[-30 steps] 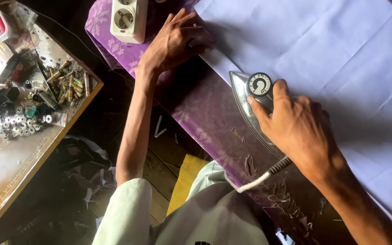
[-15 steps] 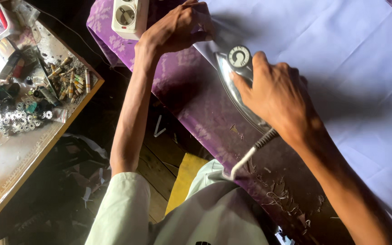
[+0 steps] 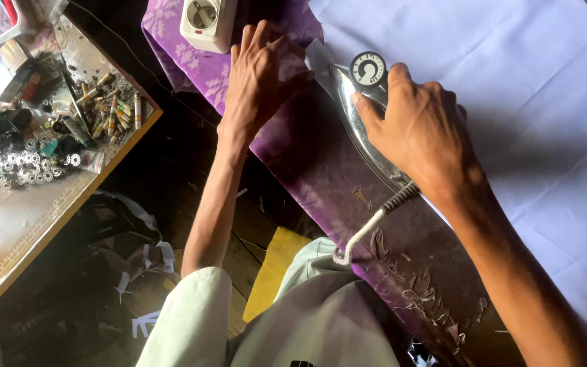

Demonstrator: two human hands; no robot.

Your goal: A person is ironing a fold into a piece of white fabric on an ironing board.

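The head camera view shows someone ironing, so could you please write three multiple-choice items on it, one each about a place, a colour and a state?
1. Where does the white socket adapter sit?
A. at the top edge of the purple cover, beyond the left hand
B. on the wooden side table
C. on the floor

2. What colour is the patterned board cover?
A. green
B. purple
C. red

3. What is the right hand doing?
A. lying flat on the cloth
B. hanging free
C. gripping the iron

Answers:
1 A: it stands on the cover just past the left hand.
2 B: purple shows beside the pale cloth.
3 C: the fingers wrap the handle of the iron.
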